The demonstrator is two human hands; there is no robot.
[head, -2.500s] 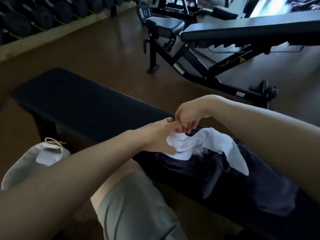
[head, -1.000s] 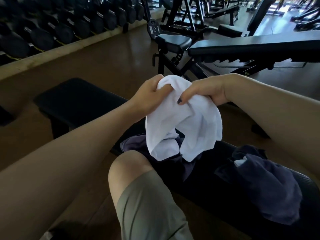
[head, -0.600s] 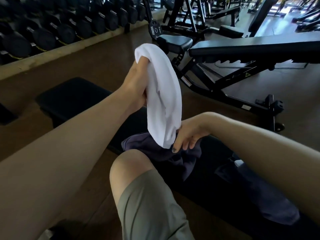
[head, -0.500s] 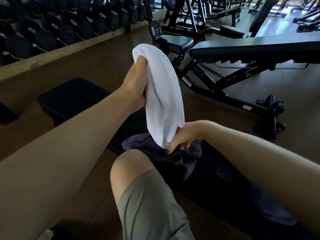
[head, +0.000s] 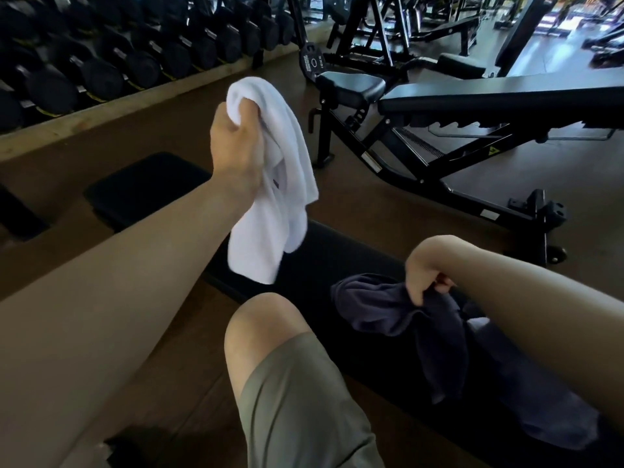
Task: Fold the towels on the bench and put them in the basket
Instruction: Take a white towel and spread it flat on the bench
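Observation:
My left hand (head: 236,143) is raised above the black flat bench (head: 145,184) and grips the top of a white towel (head: 280,184), which hangs down loosely in folds. My right hand (head: 426,268) is low at the right and pinches a dark grey towel (head: 398,312) that lies crumpled on the bench. A second dark towel (head: 526,400) lies further right on the bench, partly under my right forearm. The basket is out of view.
My knee in olive shorts (head: 287,383) is in front of the bench. An adjustable black bench (head: 489,106) stands behind on the brown floor. A rack of dumbbells (head: 118,59) runs along the far left.
My right hand let go of the white towel's lower end, moved right and down, and took hold of the dark grey towel. My left hand still holds the white towel up.

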